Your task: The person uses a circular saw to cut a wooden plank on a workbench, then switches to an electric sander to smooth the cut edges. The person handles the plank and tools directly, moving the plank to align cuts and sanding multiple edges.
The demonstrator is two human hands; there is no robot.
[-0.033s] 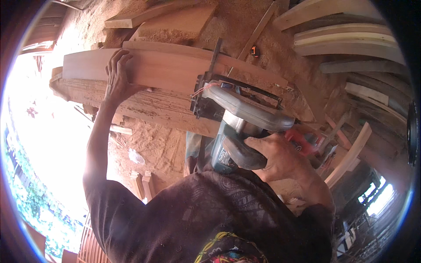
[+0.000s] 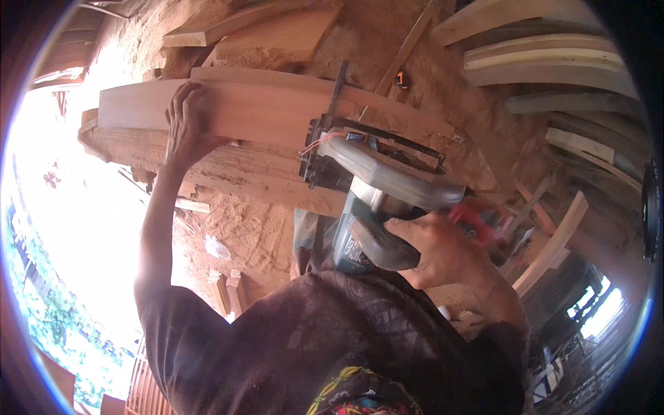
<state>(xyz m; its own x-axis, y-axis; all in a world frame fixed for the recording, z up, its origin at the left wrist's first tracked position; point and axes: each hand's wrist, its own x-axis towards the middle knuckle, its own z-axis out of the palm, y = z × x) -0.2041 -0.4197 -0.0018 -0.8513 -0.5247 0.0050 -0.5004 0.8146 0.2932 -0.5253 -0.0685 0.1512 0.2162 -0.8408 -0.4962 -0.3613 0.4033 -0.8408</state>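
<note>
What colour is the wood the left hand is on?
The board is reddish brown, best seen in the head view.

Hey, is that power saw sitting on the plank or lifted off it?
On, it seems: the saw has its black base over the plank, with no gap showing; the right hand holds the saw.

I've got a sawdust-covered brown floor [image 2: 252,238] on my feed. Blown-out daylight [image 2: 83,200] at left, greenery [image 2: 66,339] below; bright opening [image 2: 603,315] in dim lower right.
</note>
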